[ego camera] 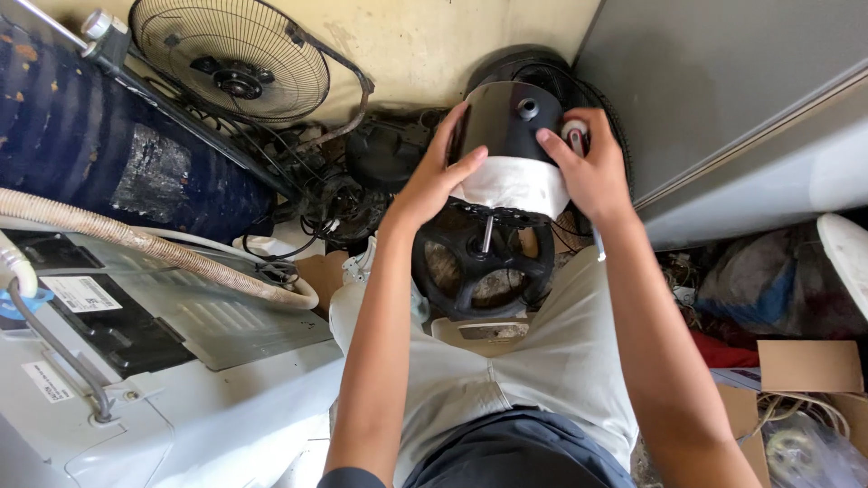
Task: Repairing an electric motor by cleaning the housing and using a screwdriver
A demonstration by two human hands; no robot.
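Observation:
A fan motor unit rests on my lap: a glossy black rear housing [508, 113] over a white motor body [515, 185], with a black round spoked mount [484, 258] and a metal shaft below. My left hand [434, 176] grips the unit's left side, fingers spread over the black housing. My right hand [588, 163] holds the right side, its fingertips on a small white and red knob [573, 132] at the top of the housing.
A black wire fan guard [231, 59] leans on the wall at the back left beside a dark blue barrel [81, 136]. A grey-white washing machine [136, 361] with a ribbed hose stands at left. Cardboard boxes [809, 366] and clutter lie at right under a grey panel [714, 81].

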